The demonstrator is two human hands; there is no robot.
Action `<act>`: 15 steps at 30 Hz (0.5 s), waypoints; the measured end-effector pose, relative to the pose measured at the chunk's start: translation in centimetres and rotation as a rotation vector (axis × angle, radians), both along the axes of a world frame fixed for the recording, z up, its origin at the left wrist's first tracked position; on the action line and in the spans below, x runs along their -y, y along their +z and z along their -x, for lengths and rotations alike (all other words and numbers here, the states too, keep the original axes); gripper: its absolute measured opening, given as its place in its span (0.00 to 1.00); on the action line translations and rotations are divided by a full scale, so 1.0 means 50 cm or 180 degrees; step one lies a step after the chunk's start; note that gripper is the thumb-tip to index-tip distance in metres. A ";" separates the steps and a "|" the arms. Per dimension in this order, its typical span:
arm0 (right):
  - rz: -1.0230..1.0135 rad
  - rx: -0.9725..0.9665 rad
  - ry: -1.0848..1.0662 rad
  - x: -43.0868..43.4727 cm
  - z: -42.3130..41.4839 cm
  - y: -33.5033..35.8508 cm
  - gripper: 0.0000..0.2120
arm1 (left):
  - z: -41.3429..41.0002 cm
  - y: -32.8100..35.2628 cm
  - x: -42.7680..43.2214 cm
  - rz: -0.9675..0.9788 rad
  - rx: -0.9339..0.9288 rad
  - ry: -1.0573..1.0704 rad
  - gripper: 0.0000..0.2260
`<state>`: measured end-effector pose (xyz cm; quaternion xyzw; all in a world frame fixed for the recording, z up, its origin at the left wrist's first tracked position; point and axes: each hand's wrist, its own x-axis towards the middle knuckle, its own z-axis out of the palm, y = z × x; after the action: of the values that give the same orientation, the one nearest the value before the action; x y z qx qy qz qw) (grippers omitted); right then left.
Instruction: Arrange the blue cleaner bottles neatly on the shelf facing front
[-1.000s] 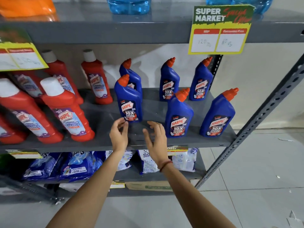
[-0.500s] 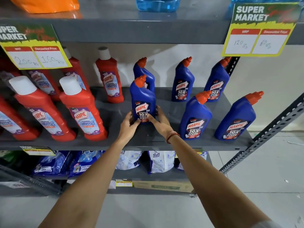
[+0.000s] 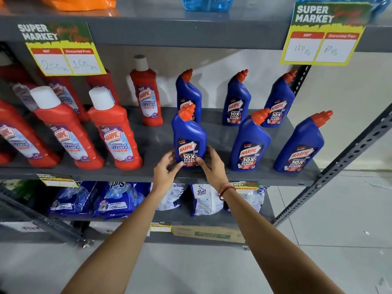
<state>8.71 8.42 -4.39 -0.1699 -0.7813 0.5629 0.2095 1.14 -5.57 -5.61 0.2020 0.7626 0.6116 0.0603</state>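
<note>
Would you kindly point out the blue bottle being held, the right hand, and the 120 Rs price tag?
Held blue bottle [image 3: 188, 132]: head view, on its body above the label.
Right hand [image 3: 212, 164]: head view, back of hand.
Price tag [image 3: 322, 33]: head view, upper middle of card.

A grey metal shelf [image 3: 212, 177] crosses mid-frame, carrying red Harpic bathroom cleaner bottles [image 3: 118, 134] at left and six blue Harpic bottles [image 3: 250, 141] at right, all upright.

The front-left blue bottle [image 3: 189, 136] covers the lower label of the back-left blue bottle [image 3: 188, 92] right behind it. Both hands hide its base. Left of it, the outermost red bottle [image 3: 8, 132] is cut by the edge; the small tag [image 3: 160, 227] below is blurred, unreadable.
</note>
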 end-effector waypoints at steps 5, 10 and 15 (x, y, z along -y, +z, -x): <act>-0.0059 0.0009 -0.0013 0.001 -0.003 -0.002 0.23 | -0.006 0.005 0.005 0.0050 0.0041 -0.0058 0.23; -0.0135 0.0124 -0.0041 0.007 -0.004 0.006 0.23 | -0.013 0.011 0.007 0.0134 0.0007 -0.0040 0.23; -0.0148 0.0120 -0.0048 0.011 -0.007 0.007 0.22 | -0.015 0.014 0.010 0.0116 -0.0020 -0.0088 0.21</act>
<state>9.06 7.89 -4.02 -0.1814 -0.7967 0.5397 0.2029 1.88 -6.05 -4.93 0.2133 0.7709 0.5961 0.0701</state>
